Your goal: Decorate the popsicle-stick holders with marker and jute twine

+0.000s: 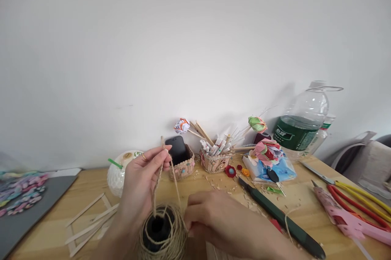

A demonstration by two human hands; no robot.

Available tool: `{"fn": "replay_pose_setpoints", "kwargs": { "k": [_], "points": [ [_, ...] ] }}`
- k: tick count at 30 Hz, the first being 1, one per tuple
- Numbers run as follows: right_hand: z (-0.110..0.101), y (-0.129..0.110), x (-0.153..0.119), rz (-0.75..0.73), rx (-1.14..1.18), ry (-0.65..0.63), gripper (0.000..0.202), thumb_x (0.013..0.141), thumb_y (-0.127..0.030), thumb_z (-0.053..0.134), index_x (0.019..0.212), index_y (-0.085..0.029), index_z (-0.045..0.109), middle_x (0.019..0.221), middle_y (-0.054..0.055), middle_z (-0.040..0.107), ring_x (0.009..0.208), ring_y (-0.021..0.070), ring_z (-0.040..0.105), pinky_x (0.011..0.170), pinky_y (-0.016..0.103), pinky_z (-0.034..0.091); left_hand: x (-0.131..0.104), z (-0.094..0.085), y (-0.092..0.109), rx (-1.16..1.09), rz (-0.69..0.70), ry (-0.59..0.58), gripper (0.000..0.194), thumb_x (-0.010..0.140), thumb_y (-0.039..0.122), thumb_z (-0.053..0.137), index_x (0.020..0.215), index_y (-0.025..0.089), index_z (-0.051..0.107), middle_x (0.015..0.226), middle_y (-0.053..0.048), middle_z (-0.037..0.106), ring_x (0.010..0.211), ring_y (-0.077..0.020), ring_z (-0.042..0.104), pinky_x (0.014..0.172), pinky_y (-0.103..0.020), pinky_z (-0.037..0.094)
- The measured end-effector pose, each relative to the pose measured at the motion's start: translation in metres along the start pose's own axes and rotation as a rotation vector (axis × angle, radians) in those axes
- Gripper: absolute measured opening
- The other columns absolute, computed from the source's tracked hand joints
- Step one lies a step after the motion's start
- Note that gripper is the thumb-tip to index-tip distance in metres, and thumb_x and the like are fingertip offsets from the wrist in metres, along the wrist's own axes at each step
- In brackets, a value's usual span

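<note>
My left hand (142,172) is raised above the table, thumb and fingers pinched on a strand of jute twine (175,178). The short end of the strand sticks up past the fingertips. Below stands a spool of twine (175,237) with a black hollow core, cut off by the lower edge of the view. One length runs from the pinch down towards the core, while another slants down to my right hand (218,215). That hand is closed at the spool's right side, its fingertips on the slanting strand and partly hidden.
Wooden sticks (91,227) lie at left near a white round container (114,178). Behind are a basket with a phone (175,149) and a basket of pens (215,163). At right lie a green-handled cutter (275,207), pink glue gun (342,219), scissors (363,199) and a large bottle (297,125).
</note>
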State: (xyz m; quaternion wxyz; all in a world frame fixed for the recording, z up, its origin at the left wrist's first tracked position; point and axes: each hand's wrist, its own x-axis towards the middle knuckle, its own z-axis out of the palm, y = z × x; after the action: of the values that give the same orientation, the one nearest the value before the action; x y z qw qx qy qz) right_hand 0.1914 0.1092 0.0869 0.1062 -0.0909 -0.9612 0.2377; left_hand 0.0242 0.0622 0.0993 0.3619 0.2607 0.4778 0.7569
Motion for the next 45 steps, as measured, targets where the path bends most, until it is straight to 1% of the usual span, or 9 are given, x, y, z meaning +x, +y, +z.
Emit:
{"fn": "replay_pose_setpoints", "kwargs": {
  "k": [2, 4, 8, 10, 15, 24, 31, 37, 45],
  "points": [
    [-0.002, -0.001, 0.000, -0.002, -0.052, 0.013, 0.008, 0.082, -0.019, 0.062, 0.075, -0.019, 0.067, 0.078, 0.000, 0.065, 0.069, 0.0125, 0.059, 0.059, 0.021, 0.040, 0.002, -0.001, 0.001, 0.016, -0.013, -0.023, 0.022, 0.059, 0.025, 0.080, 0.077, 0.014, 0.074, 0.059, 0.001, 0.064, 0.055, -0.0074, 0.053, 0.054, -0.016, 0.045],
    [-0.006, 0.000, 0.000, 0.030, -0.047, 0.143, 0.013, 0.085, -0.028, 0.059, 0.080, -0.020, 0.067, 0.079, 0.001, 0.064, 0.070, 0.0133, 0.059, 0.061, 0.023, 0.042, 0.000, 0.000, 0.002, 0.064, -0.055, -0.106, 0.021, 0.061, 0.026, 0.078, 0.077, 0.013, 0.074, 0.058, 0.001, 0.063, 0.054, -0.0081, 0.052, 0.053, -0.018, 0.044],
    [-0.014, 0.007, 0.000, 0.050, 0.004, 0.519, 0.023, 0.092, -0.016, 0.042, 0.101, -0.022, 0.062, 0.090, 0.004, 0.060, 0.078, 0.0128, 0.057, 0.067, 0.024, 0.044, -0.006, 0.007, -0.002, 0.195, -0.185, -0.290, 0.016, 0.065, 0.029, 0.074, 0.068, 0.014, 0.073, 0.056, 0.000, 0.061, 0.053, -0.0091, 0.049, 0.051, -0.020, 0.040],
    [-0.016, 0.010, 0.000, 0.010, -0.055, 0.583, 0.029, 0.091, -0.011, 0.039, 0.104, -0.023, 0.062, 0.090, 0.004, 0.058, 0.077, 0.0130, 0.056, 0.065, 0.025, 0.044, -0.009, 0.009, -0.005, 0.237, -0.238, -0.373, 0.018, 0.066, 0.031, 0.072, 0.061, 0.013, 0.070, 0.055, 0.000, 0.060, 0.052, -0.0095, 0.048, 0.050, -0.020, 0.039],
    [-0.017, 0.015, 0.001, 0.028, -0.219, 0.549, 0.026, 0.091, -0.014, 0.041, 0.104, -0.020, 0.062, 0.092, 0.007, 0.059, 0.074, 0.0136, 0.057, 0.062, 0.024, 0.046, -0.012, 0.013, -0.010, 0.285, -0.285, -0.487, 0.021, 0.069, 0.030, 0.069, 0.057, 0.014, 0.067, 0.055, 0.000, 0.059, 0.053, -0.0098, 0.047, 0.050, -0.021, 0.038],
    [-0.022, 0.021, -0.002, -0.106, -0.442, 0.626, 0.027, 0.085, -0.005, 0.040, 0.095, -0.019, 0.061, 0.092, 0.006, 0.061, 0.065, 0.0094, 0.055, 0.053, 0.019, 0.040, -0.014, 0.013, -0.007, 0.298, -0.311, -0.462, 0.021, 0.066, 0.032, 0.070, 0.057, 0.014, 0.067, 0.053, 0.000, 0.058, 0.052, -0.0103, 0.047, 0.050, -0.022, 0.037],
    [-0.020, 0.023, -0.002, -0.161, -0.511, 0.625, 0.019, 0.088, -0.011, 0.044, 0.087, -0.019, 0.061, 0.081, 0.003, 0.063, 0.066, 0.0102, 0.056, 0.053, 0.021, 0.038, -0.014, 0.010, -0.009, 0.243, -0.401, -0.493, 0.020, 0.064, 0.032, 0.073, 0.057, 0.014, 0.068, 0.051, 0.000, 0.059, 0.050, -0.0087, 0.047, 0.049, -0.020, 0.037],
    [-0.031, 0.031, -0.008, 0.003, -0.447, 0.782, 0.012, 0.086, -0.013, 0.047, 0.082, -0.017, 0.058, 0.083, 0.005, 0.062, 0.073, 0.0142, 0.057, 0.061, 0.025, 0.042, -0.011, 0.010, -0.011, 0.297, -0.371, -0.526, 0.017, 0.065, 0.031, 0.073, 0.067, 0.013, 0.071, 0.054, -0.001, 0.061, 0.050, -0.0088, 0.048, 0.049, -0.020, 0.037],
    [-0.032, 0.018, -0.008, -0.060, -0.340, 0.598, 0.016, 0.072, -0.012, 0.049, 0.081, -0.018, 0.061, 0.097, 0.007, 0.059, 0.078, 0.0172, 0.055, 0.060, 0.028, 0.042, -0.012, 0.011, -0.010, 0.293, -0.301, -0.458, 0.015, 0.066, 0.030, 0.073, 0.067, 0.015, 0.072, 0.060, 0.000, 0.060, 0.053, -0.0092, 0.046, 0.050, -0.021, 0.037]
  ]
}}
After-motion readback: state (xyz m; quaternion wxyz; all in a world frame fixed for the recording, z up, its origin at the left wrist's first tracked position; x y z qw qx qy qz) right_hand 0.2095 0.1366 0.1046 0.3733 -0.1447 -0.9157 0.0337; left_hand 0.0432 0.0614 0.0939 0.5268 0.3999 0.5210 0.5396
